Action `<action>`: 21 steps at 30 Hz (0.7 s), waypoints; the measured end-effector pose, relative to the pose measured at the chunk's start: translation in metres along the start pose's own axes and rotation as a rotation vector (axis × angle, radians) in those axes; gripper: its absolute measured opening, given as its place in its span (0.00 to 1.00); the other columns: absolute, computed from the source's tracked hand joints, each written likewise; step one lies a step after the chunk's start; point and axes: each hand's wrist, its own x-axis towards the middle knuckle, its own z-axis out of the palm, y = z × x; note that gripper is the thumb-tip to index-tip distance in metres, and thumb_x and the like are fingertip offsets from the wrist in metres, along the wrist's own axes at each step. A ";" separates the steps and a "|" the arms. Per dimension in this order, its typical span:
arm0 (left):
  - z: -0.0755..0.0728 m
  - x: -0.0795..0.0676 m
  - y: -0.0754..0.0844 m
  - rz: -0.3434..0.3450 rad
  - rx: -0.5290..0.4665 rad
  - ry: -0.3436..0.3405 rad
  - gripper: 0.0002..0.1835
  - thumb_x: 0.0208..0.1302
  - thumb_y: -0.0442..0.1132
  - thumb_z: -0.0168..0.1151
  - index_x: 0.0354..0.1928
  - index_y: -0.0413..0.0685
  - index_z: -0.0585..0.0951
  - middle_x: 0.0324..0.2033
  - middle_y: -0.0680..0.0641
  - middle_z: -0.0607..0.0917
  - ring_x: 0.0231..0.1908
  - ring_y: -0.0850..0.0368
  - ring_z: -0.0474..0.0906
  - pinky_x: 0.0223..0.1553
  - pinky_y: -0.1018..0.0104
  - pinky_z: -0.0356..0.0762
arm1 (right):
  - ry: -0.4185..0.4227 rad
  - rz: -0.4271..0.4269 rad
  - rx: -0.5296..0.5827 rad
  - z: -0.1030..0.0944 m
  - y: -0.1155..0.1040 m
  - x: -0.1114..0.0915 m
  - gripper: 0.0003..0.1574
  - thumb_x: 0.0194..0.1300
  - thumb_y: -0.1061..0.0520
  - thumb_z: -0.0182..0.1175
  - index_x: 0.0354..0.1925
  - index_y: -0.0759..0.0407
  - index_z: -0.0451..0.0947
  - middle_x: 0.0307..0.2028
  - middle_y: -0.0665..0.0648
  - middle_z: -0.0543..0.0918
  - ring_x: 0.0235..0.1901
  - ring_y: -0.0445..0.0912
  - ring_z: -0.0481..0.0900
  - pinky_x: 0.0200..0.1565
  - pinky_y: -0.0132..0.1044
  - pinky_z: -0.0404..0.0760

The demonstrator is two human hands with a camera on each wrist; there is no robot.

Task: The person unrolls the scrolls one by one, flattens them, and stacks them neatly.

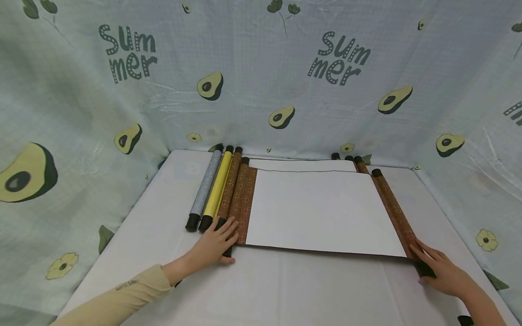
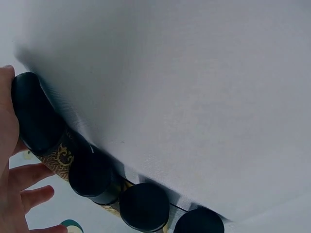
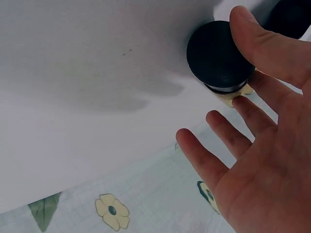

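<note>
A hanging scroll [image 1: 322, 213] lies partly unrolled, its blank white sheet face up between two brown patterned rollers with black end knobs. At its near left corner my left hand [image 1: 214, 244] pinches the end of the left roller [image 1: 240, 192], thumb against the black knob [image 2: 36, 111] and other fingers spread. My right hand [image 1: 446, 274] holds the near end of the right roller [image 1: 391, 208]. In the right wrist view the thumb lies on one side of that black knob [image 3: 218, 56] and the index finger on the other, with the remaining fingers extended.
Left of the scroll, a grey roller [image 1: 207, 183], a yellow roller [image 1: 220, 183] and a brown roller [image 1: 230, 181] lie side by side. More white sheet [image 1: 302, 165] shows behind, with roller ends at the back right. Avocado-print cloth [image 1: 244, 59] surrounds the white table [image 1: 293, 290].
</note>
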 end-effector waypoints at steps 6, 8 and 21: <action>0.004 0.005 -0.005 -0.008 -0.013 -0.001 0.38 0.49 0.73 0.44 0.53 0.55 0.75 0.58 0.47 0.73 0.61 0.50 0.63 0.56 0.47 0.64 | 0.014 -0.027 -0.001 -0.004 -0.001 0.012 0.62 0.42 0.54 0.67 0.69 0.57 0.42 0.66 0.68 0.47 0.53 0.67 0.56 0.40 0.62 0.69; 0.006 0.008 -0.007 -0.012 -0.015 0.003 0.38 0.49 0.73 0.44 0.53 0.55 0.75 0.58 0.46 0.72 0.61 0.49 0.63 0.56 0.47 0.64 | 0.011 -0.035 0.004 -0.005 0.001 0.016 0.63 0.42 0.54 0.67 0.69 0.57 0.41 0.66 0.68 0.47 0.53 0.67 0.56 0.41 0.63 0.69; 0.012 0.021 -0.018 -0.055 -0.044 -0.004 0.38 0.48 0.72 0.46 0.53 0.54 0.76 0.58 0.47 0.73 0.61 0.49 0.64 0.55 0.46 0.65 | -0.004 -0.114 0.008 -0.012 0.008 0.044 0.63 0.40 0.54 0.67 0.69 0.59 0.42 0.66 0.71 0.47 0.51 0.72 0.58 0.43 0.62 0.67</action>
